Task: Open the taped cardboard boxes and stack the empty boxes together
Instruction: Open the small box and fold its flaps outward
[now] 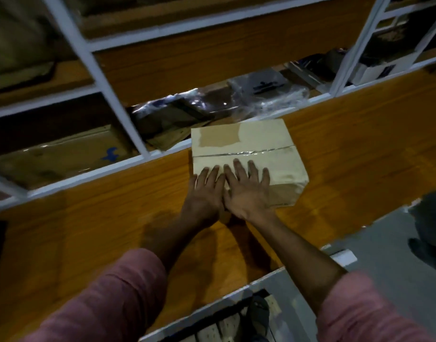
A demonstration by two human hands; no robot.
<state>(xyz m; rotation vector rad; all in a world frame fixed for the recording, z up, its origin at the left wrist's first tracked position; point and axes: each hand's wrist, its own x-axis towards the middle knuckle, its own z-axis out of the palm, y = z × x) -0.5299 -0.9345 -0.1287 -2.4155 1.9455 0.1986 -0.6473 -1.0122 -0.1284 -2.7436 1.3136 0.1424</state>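
left of box: open wooden shelf (pixel 76 230), plenty of bare top to slide a hand along
right of box: same deal, bare wood out to the edge
box (pixel 246 159): sits mid-shelf, near the back edge, taped seam on top, blocks a straight reach
on the box: 2 hands, left hand (pixel 206 191) and right hand (pixel 248 188), flat and side by side, covering the near half; far half is uncovered
behind box: plastic-wrapped packs (pixel 212 107) fill the lower rack level, tight there
back left: white rack post (pixel 108 95) cuts across the reach
front right: shelf ends, grey floor (pixel 385 255) below
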